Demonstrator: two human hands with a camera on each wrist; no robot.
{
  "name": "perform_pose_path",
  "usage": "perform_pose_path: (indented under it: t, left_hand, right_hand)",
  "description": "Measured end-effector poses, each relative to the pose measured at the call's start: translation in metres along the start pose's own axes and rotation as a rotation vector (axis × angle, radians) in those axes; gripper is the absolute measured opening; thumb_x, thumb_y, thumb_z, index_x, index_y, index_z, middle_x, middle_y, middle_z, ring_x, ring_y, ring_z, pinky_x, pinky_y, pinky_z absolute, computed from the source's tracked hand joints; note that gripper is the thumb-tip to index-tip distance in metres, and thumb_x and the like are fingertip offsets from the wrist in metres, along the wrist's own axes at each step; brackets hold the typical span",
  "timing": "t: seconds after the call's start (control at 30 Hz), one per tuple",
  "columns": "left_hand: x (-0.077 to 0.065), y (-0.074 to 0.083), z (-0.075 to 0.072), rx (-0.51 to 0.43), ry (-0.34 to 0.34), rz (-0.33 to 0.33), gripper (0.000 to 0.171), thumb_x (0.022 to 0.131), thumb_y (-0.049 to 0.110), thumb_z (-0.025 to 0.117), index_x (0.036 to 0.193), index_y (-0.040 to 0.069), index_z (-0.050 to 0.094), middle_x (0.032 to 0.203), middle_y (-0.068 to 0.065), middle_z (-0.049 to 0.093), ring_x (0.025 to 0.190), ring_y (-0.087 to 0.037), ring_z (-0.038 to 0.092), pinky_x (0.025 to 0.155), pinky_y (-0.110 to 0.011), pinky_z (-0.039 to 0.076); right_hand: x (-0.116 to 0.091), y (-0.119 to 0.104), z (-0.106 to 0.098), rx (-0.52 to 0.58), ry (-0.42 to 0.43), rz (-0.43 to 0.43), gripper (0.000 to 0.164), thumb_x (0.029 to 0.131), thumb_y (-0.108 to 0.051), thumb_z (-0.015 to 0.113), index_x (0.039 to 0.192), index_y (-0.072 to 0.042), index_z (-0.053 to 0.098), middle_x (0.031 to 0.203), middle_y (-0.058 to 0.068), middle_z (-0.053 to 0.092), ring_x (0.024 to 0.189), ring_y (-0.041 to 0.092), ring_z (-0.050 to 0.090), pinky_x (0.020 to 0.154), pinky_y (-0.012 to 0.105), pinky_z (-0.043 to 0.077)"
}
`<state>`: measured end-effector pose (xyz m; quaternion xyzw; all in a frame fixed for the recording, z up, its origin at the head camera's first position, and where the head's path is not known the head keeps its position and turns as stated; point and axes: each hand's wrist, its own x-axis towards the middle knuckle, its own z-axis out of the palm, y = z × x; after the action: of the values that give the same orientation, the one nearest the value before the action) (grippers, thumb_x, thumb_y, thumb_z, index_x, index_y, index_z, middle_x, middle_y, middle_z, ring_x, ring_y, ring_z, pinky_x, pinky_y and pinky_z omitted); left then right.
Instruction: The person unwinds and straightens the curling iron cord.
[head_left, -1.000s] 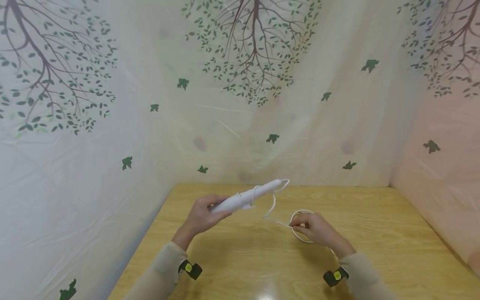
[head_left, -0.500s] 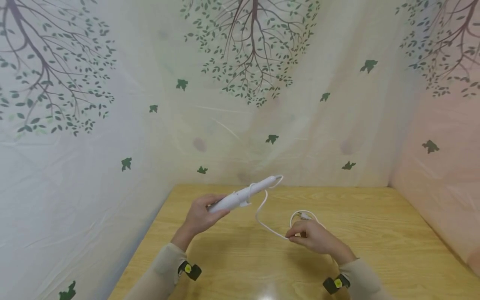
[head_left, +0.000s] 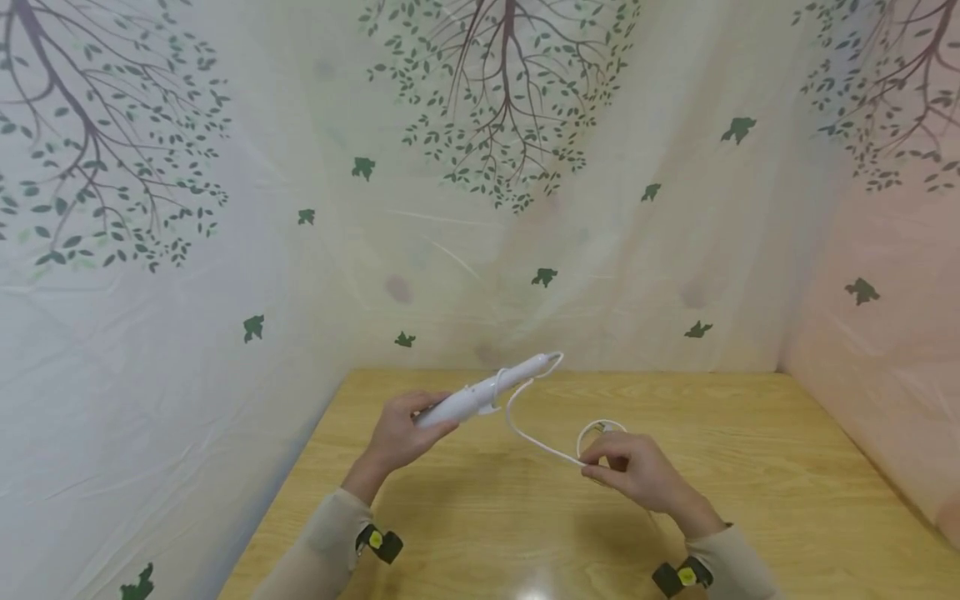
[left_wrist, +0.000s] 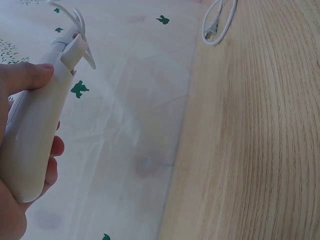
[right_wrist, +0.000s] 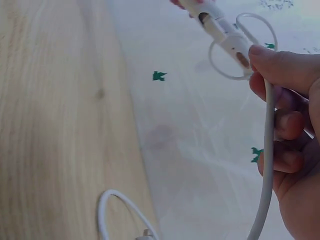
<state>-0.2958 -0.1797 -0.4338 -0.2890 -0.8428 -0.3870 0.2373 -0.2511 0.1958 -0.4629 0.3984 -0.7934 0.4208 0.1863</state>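
Note:
My left hand [head_left: 405,429] grips a slim white hair straightener [head_left: 465,402], which tilts up to the right above the table. Its thumb lies along the white casing [left_wrist: 37,130] in the left wrist view, with fingers curled behind. A white power cord [head_left: 536,442] leaves the far end and is looped around the body. My right hand [head_left: 637,467] pinches this cord between thumb and forefinger, and the cord [right_wrist: 268,150] runs down past the palm in the right wrist view. Beyond the right hand, a cord loop and the plug [left_wrist: 212,29] are over the tabletop.
The wooden table [head_left: 480,517] extends beneath both hands. Pale curtains [head_left: 480,275] printed with trees and green birds enclose its back and sides. A black strap with a small box [head_left: 381,543] is on each wrist, over beige sleeves.
My right hand has shifted down and a little right along the cord, drawing out a longer curve from the straightener. The left hand and straightener moved slightly left.

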Motion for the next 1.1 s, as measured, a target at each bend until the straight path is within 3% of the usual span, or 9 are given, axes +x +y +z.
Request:
perform_pose_path:
  t: [0.13,0.27,0.43,0.6,0.97,1.1]
  left_hand:
    - [-0.002,-0.001,0.001,-0.006,-0.004,-0.011,0.038,0.077,0.025,0.084,0.111,0.012,0.074,0.101,-0.004,0.074,0.085,-0.016,0.068,0.068,-0.029,0.054]
    - [-0.002,-0.001,0.001,-0.009,-0.013,-0.023,0.038,0.077,0.026,0.084,0.111,0.012,0.074,0.101,-0.004,0.074,0.084,-0.016,0.068,0.067,-0.029,0.054]
    - [-0.005,0.0,0.001,-0.016,-0.034,-0.039,0.038,0.077,0.027,0.083,0.111,0.011,0.074,0.1,-0.003,0.074,0.082,-0.014,0.066,0.066,-0.028,0.053]
    - [-0.008,0.002,0.001,-0.004,-0.04,-0.06,0.038,0.077,0.028,0.084,0.111,0.013,0.074,0.1,-0.002,0.073,0.084,-0.014,0.066,0.067,-0.027,0.053]
    - [-0.013,0.004,0.004,0.028,-0.134,-0.124,0.036,0.079,0.033,0.081,0.111,0.019,0.074,0.102,0.002,0.072,0.087,-0.013,0.064,0.069,-0.031,0.053]
    - [-0.014,0.005,0.005,0.061,-0.178,-0.138,0.036,0.08,0.035,0.08,0.111,0.02,0.074,0.104,0.002,0.072,0.089,-0.013,0.065,0.071,-0.032,0.053]
  right_hand:
    - [0.006,-0.012,-0.01,-0.031,0.082,0.014,0.03,0.075,0.007,0.078,0.088,-0.019,0.073,0.074,-0.007,0.064,0.053,0.002,0.037,0.047,0.015,0.032]
    - [0.016,-0.03,-0.022,-0.022,0.165,-0.046,0.033,0.07,0.019,0.074,0.087,-0.009,0.073,0.074,0.002,0.066,0.05,0.008,0.038,0.045,0.017,0.032]
    - [0.027,-0.048,-0.034,0.046,0.256,-0.118,0.024,0.071,0.022,0.071,0.085,0.001,0.071,0.074,0.009,0.065,0.051,0.009,0.039,0.044,0.02,0.032]
    - [0.034,-0.049,-0.041,0.071,0.353,-0.157,0.012,0.078,0.016,0.07,0.083,0.005,0.07,0.074,0.01,0.064,0.054,0.006,0.04,0.043,0.021,0.032]
    - [0.044,-0.049,-0.05,0.119,0.419,-0.155,0.022,0.073,0.028,0.063,0.083,0.009,0.067,0.072,0.007,0.062,0.056,0.006,0.045,0.045,0.022,0.035]
    - [0.046,-0.052,-0.053,0.131,0.456,-0.137,0.007,0.08,0.018,0.066,0.084,0.012,0.067,0.073,0.008,0.063,0.057,0.005,0.047,0.048,0.02,0.038]
